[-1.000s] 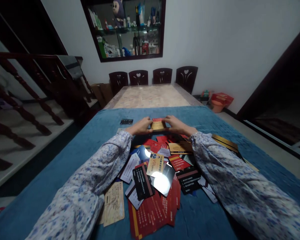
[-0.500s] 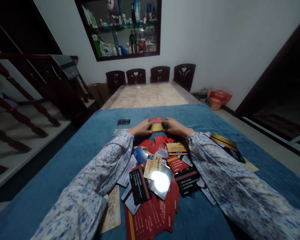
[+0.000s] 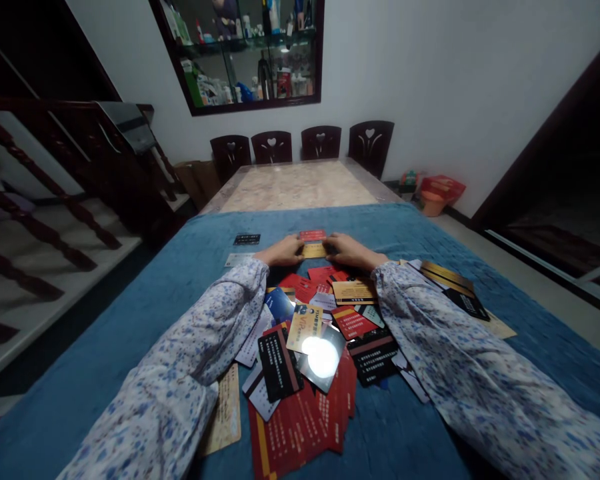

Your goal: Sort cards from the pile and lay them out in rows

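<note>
My left hand (image 3: 283, 253) and my right hand (image 3: 349, 251) reach far forward over a blue cloth (image 3: 130, 313) and pinch a gold card (image 3: 314, 250) from its two short ends. A red card (image 3: 313, 235) lies just beyond it. Between my flowered sleeves sprawls a heap of plastic cards (image 3: 315, 340), red, black, gold and white, some glaring under light. A black card (image 3: 247, 239) and a pale card (image 3: 236, 259) lie apart to the left of my left hand.
More gold and black cards (image 3: 453, 287) lie by my right forearm. Past the cloth the marble tabletop (image 3: 300, 185) runs to several dark chairs (image 3: 320, 142). A wooden stair rail (image 3: 55, 193) stands left, a red bin (image 3: 437, 195) at the right wall.
The view has dipped slightly and the scene shifted up in the frame. Both hands stay closed on the gold card in about the same place.
</note>
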The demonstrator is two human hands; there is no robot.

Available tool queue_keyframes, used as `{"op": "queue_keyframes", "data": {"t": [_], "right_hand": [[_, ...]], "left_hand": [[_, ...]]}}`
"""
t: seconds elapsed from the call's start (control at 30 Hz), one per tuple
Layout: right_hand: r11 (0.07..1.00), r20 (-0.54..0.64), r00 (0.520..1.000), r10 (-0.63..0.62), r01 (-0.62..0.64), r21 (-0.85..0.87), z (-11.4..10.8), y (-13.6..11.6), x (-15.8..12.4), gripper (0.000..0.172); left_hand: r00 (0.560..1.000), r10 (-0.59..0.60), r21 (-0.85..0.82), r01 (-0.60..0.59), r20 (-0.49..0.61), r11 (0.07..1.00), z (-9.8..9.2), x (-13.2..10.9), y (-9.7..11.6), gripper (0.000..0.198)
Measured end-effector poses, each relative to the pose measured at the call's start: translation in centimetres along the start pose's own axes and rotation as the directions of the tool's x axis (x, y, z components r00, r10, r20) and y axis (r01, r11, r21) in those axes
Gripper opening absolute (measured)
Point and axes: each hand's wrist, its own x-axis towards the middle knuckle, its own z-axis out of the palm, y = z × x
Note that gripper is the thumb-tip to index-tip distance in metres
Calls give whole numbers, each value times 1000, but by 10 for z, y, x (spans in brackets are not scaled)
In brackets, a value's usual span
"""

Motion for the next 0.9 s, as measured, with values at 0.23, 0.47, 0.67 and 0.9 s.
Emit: {"op": "queue_keyframes", "data": {"t": [0.23, 0.47, 0.67, 0.9], "right_hand": [[1000, 15, 1000, 23, -23, -15, 0, -1, -1, 28], [999, 26, 998, 49, -49, -17, 0, -1, 3, 30], [996, 28, 996, 85, -85, 1, 2, 2, 5, 39], [997, 23, 997, 77, -76, -32, 4, 3, 8, 35]], "left_hand": [[1000, -9, 16, 9, 24, 1000, 3, 2, -3, 21], [1000, 7, 36, -8, 31, 999, 0, 1, 1, 22], [999, -12, 43, 11, 30, 999, 2, 2, -1, 25], [1000, -25, 47, 24, 12, 999, 3, 1, 1, 27]]}}
